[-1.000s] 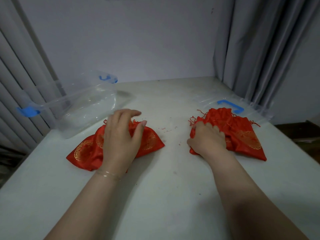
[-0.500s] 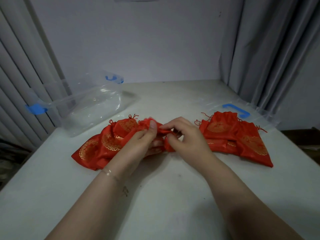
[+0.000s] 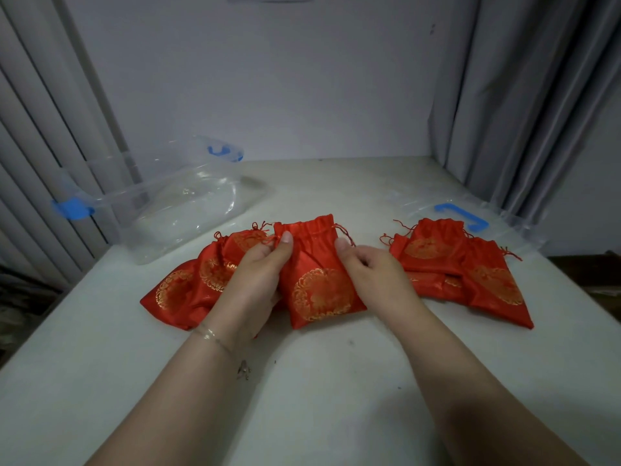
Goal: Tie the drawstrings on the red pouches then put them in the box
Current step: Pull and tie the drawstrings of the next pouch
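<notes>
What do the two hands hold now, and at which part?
Both hold one red pouch near its gathered top: left hand at its left edge by the drawstring, right hand at its right edge.

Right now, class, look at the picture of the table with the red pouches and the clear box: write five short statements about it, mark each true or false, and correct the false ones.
1. Both hands hold one pouch in the middle of the table. True.
2. The clear box already has pouches in it. False: no red pouch shows inside it.
3. The left hand pinches a drawstring by the pouch's top corner. True.
4. All the other pouches lie in one pile. False: one pile lies left, another pile right.
5. The lid is shut on the box. False: it lies apart, far right.
</notes>
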The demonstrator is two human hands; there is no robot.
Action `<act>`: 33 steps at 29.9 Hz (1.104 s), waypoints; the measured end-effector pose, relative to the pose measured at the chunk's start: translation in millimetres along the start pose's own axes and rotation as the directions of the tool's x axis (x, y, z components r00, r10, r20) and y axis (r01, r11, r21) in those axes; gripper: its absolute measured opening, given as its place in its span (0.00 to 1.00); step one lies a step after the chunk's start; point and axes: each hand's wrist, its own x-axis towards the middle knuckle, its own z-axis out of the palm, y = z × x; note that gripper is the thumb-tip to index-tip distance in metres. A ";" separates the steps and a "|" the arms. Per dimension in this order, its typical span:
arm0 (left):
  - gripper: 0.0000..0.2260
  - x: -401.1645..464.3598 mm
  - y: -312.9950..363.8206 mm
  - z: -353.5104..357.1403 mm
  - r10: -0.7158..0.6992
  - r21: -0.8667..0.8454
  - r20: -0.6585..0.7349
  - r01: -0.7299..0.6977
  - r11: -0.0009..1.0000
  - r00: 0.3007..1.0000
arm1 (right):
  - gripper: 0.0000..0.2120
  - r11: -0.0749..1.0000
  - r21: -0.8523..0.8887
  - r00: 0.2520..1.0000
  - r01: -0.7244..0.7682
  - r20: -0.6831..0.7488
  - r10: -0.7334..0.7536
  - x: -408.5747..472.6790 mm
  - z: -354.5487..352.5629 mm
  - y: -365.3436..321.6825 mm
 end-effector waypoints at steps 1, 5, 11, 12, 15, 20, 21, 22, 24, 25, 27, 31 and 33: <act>0.17 -0.8 -0.3 0.5 -0.005 0.006 0.014 0.005 1.000 1.000 | 0.27 0.997 0.067 0.996 -0.045 0.074 0.040 -0.2 2.8 -1.1; 0.17 -0.9 -5.1 3.4 0.004 0.060 0.065 -0.008 0.998 0.998 | 0.34 0.844 0.512 0.986 -0.158 0.125 0.109 0.7 14.2 -2.2; 0.19 9.7 -4.0 6.6 -0.152 -0.022 -0.007 0.152 0.988 0.988 | 0.14 0.616 0.765 0.976 -0.188 0.074 0.206 3.7 6.3 -2.0; 0.18 11.5 -2.3 9.1 -0.194 -0.004 -0.068 0.195 0.981 0.979 | 0.14 0.605 0.775 0.975 -0.186 0.068 0.212 4.3 4.3 -2.4; 0.17 12.2 3.5 7.5 -0.145 0.126 -0.201 0.172 0.977 0.969 | 0.16 0.631 0.760 0.976 -0.152 0.015 0.217 6.5 0.1 -2.1; 0.23 0.6 3.4 -16.6 0.341 0.612 -0.026 -0.255 0.749 0.940 | 0.16 0.572 0.815 0.962 -0.095 -0.072 0.263 10.0 -10.7 -2.0; 0.23 1.1 3.5 -19.9 0.382 0.639 0.009 -0.299 0.708 0.924 | 0.16 0.560 0.825 0.959 -0.079 -0.090 0.268 10.5 -13.3 -1.7; 0.24 1.5 4.2 -21.6 0.400 0.631 0.039 -0.333 0.701 0.916 | 0.16 0.547 0.835 0.956 -0.063 -0.107 0.273 11.2 -16.1 -0.8; 0.25 3.6 5.5 -23.9 0.416 0.538 0.097 -0.399 0.743 0.904 | 0.16 0.509 0.860 0.949 -0.029 -0.136 0.284 12.6 -22.5 2.0; 0.25 3.5 6.7 -24.8 0.425 0.465 0.118 -0.428 0.775 0.898 | 0.16 0.486 0.874 0.945 -0.011 -0.149 0.291 13.2 -25.9 3.3; 0.25 1.5 8.9 -25.7 0.449 0.312 0.159 -0.476 0.822 0.879 | 0.16 0.461 0.887 0.936 0.014 -0.174 0.306 14.1 -30.8 5.0; 0.25 -6.6 12.5 -15.5 0.454 0.119 0.284 -0.501 0.857 0.845 | 0.17 0.435 0.899 0.927 0.048 -0.202 0.317 14.5 -33.8 5.0; 0.26 -12.4 15.1 -9.3 0.421 -0.016 0.332 -0.441 0.897 0.844 | 0.17 0.417 0.907 0.935 0.052 -0.191 0.300 15.9 -34.2 4.3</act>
